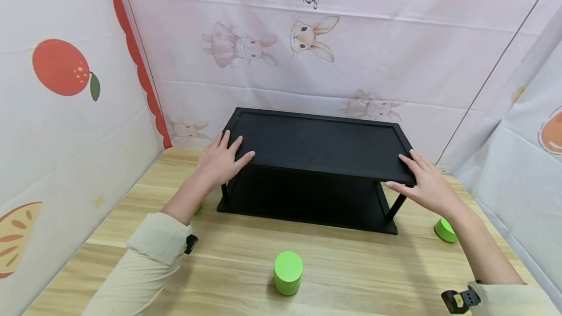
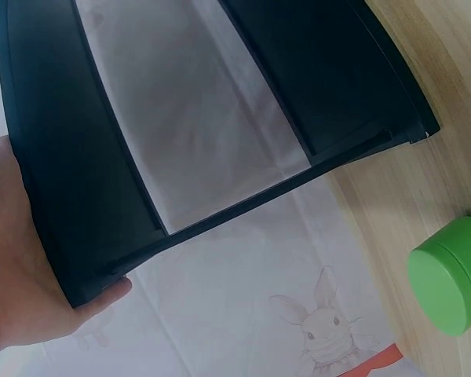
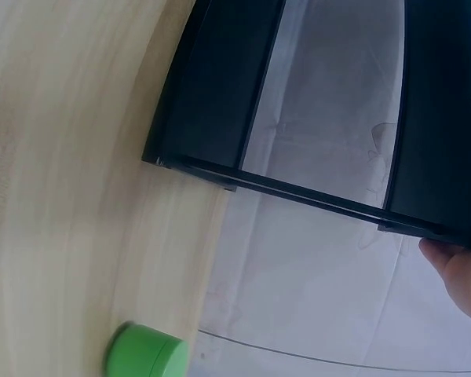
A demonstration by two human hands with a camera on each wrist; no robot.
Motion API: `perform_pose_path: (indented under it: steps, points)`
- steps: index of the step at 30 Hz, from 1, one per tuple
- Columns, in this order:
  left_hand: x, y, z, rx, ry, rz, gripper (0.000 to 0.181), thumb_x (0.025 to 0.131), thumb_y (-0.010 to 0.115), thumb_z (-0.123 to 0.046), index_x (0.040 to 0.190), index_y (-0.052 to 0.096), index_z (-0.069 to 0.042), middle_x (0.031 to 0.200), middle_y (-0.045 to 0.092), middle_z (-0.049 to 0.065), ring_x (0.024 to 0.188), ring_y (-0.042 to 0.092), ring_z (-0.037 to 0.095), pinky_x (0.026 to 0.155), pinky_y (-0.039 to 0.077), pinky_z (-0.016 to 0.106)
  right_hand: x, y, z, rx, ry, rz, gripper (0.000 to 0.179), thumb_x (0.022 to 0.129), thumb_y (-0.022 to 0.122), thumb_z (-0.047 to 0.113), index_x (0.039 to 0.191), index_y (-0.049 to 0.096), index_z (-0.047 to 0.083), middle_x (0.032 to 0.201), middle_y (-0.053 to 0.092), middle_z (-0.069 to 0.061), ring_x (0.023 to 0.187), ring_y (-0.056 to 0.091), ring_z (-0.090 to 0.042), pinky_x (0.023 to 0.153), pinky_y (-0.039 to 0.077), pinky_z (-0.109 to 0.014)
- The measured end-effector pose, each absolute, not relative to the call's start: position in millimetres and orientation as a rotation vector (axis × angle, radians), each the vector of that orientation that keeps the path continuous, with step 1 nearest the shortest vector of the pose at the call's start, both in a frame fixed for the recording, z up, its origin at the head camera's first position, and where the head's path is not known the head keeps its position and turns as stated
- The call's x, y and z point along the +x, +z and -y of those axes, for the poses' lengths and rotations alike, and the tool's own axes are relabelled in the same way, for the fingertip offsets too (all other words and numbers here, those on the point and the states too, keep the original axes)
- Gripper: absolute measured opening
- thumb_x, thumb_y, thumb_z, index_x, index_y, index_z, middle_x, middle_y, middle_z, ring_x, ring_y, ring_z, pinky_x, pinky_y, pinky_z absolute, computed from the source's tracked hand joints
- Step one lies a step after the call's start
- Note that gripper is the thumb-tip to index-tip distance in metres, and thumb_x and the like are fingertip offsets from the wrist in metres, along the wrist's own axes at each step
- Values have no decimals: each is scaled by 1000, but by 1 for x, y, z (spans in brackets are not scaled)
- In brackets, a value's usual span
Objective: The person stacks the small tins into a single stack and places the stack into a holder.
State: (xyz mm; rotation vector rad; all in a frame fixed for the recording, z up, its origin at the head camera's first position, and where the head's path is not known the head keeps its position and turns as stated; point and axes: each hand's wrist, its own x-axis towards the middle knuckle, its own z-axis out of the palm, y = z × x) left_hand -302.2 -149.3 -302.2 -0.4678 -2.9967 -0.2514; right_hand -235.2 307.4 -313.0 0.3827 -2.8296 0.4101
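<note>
A black two-tier rack [image 1: 316, 148] stands on the wooden table, its upper board carried on short posts. On the left end of that board rests my left hand [image 1: 219, 162], fingers spread and straight. At the opposite end my right hand [image 1: 430, 184] touches the corner, with fingers on top and the thumb at the front edge. In the left wrist view a fingertip of my left hand [image 2: 23, 259] shows past the board's end; the right wrist view shows much the same for my right hand [image 3: 467, 275]. Other fingers are hidden there by the board.
One green cylinder [image 1: 288, 272] stands on the table [image 1: 228, 257] in front of the rack. Another green cylinder [image 1: 445, 230] is near my right forearm. Behind my left wrist a sliver of green [image 1: 198, 207] shows. Printed cloth [image 1: 373, 52] hangs behind and at both sides.
</note>
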Motion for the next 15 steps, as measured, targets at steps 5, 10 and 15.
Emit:
perform_pose_path:
  steps: [5,10,15]
  points:
    - [-302,-302,149,-464,-241,2996,75,92,24,-63,146,22,-10,149,7,23,136,0,35,106,11,53,-236,-312,-308,383,409,2830,85,83,61,50,139,31,-6,143,18,-32,131,12,-45,99,15,-63]
    - [-303,-303,150,-458,-252,2996,77,91,24,-64,146,22,-10,149,6,22,136,0,35,106,11,53,-237,-313,-308,387,420,2830,85,83,61,50,139,31,-6,143,17,-31,131,12,-45,99,15,-63]
    - [-303,-304,149,-455,-259,2996,77,91,23,-64,146,22,-10,149,6,22,136,0,35,106,11,52,-238,-314,-309,393,426,2825,84,83,61,50,139,31,-6,143,17,-31,131,12,-45,99,15,-62]
